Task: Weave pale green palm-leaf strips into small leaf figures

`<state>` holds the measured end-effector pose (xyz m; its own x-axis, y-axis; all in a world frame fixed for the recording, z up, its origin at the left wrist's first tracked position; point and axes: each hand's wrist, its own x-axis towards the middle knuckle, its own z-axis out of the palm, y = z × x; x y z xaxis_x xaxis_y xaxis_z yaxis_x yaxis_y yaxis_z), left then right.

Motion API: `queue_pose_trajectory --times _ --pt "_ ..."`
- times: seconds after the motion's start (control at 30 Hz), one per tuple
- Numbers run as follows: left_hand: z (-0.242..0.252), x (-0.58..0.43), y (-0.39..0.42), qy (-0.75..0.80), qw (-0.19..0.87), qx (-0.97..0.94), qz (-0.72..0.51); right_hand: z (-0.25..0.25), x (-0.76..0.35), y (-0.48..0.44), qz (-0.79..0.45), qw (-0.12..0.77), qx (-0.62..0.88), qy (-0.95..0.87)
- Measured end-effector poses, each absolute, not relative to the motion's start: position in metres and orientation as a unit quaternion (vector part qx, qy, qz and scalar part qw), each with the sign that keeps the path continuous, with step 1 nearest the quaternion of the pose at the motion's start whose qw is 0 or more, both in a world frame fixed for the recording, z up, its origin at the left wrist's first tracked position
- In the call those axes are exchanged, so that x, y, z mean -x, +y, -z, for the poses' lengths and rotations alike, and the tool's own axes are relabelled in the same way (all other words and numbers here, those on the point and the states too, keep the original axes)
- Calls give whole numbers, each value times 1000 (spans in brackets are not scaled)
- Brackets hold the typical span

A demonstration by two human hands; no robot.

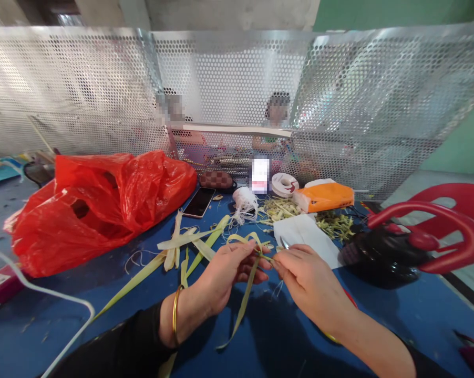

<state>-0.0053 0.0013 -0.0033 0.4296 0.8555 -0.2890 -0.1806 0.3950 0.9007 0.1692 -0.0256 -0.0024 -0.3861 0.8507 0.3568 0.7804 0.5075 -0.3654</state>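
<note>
My left hand (225,275) is closed in a pinch on a pale green leaf strip (245,299) that loops above the fingers and hangs down toward me. My right hand (306,278) is closed too, gripping the same strip at its right end, with a small metal tip (284,242) showing above the fingers; I cannot tell what tool it belongs to. Both hands meet over the blue table (284,336). More loose leaf strips (185,244) lie just beyond my left hand. A gold bangle sits on my left wrist.
A red plastic bag (99,207) fills the left. Behind lie a phone (198,202), a white thread bundle (245,202), tape roll (284,185), orange tissue pack (323,197), white paper (308,236) and leaf scraps. A black bag (382,257) and red chair (450,226) stand right. Two people sit behind the perforated metal screen (359,105).
</note>
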Motion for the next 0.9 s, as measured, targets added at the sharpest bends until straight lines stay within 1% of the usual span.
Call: queue_pose_trajectory --times 0.1,0.2,0.3,0.37,0.53,0.6,0.73,0.8,0.87,0.9 --pt "4 6 2 390 746 -412 -350 4 -169 -25 -74 253 492 -830" --pt "7 4 3 406 736 -405 -358 3 -168 -25 -85 251 492 -829" --pt "10 0 3 422 720 -419 -358 1 -170 -25 -130 276 505 -808" --pt "10 -3 0 421 717 -437 -342 2 -171 -23 -188 311 520 -773" --pt "10 -8 -11 413 734 -458 -285 11 -167 -18 -405 391 533 -631" --pt "11 -9 -13 425 731 -457 -275 16 -164 -17 -439 413 536 -591" --pt "12 -9 -11 443 721 -456 -276 20 -162 -17 -401 444 548 -585" --pt "11 -9 -10 449 716 -458 -277 20 -165 -16 -365 427 556 -612" --pt "10 -9 -10 456 712 -462 -268 19 -168 -16 -298 412 569 -647" --pt "11 -10 -11 456 710 -467 -264 18 -170 -16 -246 414 573 -664"
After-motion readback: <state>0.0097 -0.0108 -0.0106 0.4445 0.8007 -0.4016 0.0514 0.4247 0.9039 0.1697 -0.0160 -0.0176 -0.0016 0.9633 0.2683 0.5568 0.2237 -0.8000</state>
